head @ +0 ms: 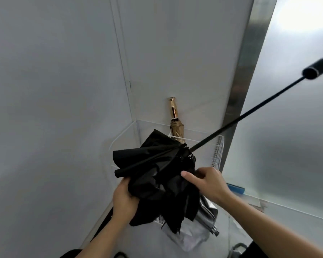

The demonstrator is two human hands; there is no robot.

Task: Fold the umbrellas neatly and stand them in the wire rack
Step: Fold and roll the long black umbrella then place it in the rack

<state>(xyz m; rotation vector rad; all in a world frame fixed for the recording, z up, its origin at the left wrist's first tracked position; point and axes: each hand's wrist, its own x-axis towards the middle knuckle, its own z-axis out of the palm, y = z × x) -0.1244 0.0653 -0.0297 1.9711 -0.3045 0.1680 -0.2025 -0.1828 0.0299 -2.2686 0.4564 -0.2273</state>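
I hold a black umbrella [157, 164] in front of me, its canopy collapsed and bunched. Its long black shaft runs up to the right, ending in a black handle [318, 68]. My left hand [125, 198] grips the loose black fabric from the lower left. My right hand [207, 181] pinches the canopy folds from the right, with the thumb stretched out. Behind the canopy stands a white wire rack [217, 151] in the corner. A folded tan umbrella [177, 127] with a gold handle stands upright in it.
White walls meet at the corner behind the rack, and a frosted glass panel with a metal frame [241, 86] rises on the right. A grey umbrella [207, 215] lies below the black canopy on the floor. A blue object [236, 189] lies by the glass.
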